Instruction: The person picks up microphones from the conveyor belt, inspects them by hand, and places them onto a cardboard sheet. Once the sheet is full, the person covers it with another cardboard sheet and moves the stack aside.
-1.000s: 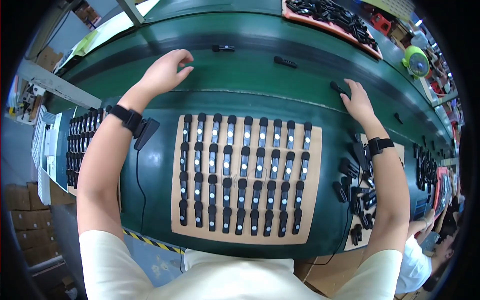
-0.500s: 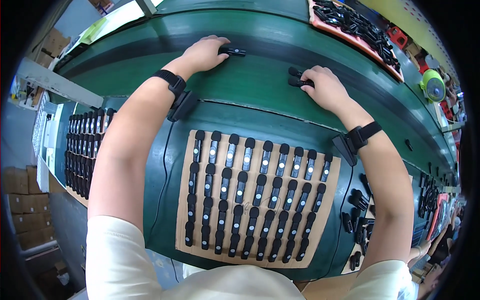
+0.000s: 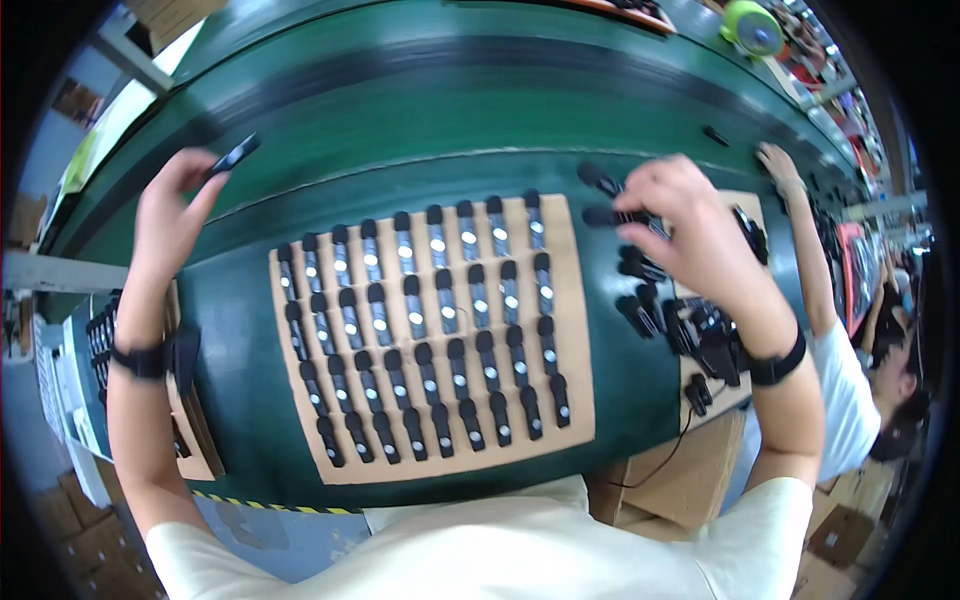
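Pinching one small black microphone (image 3: pixel 238 152) between the thumb and fingers of the left hand (image 3: pixel 170 215), angled away to the upper right over the green bench (image 3: pixel 235 330). Grasping a pair of microphones (image 3: pixel 602 217) in the right hand (image 3: pixel 688 225), with dark foam heads toward the left hand. Between the hands and closer to the body, a cardboard sheet (image 3: pixel 460 469) under four rows of similar microphones (image 3: pixel 437 245). Just below the right hand, a loose heap of microphones (image 3: pixel 640 312). Beyond it to the right, a co-worker's hand (image 3: pixel 779 168).
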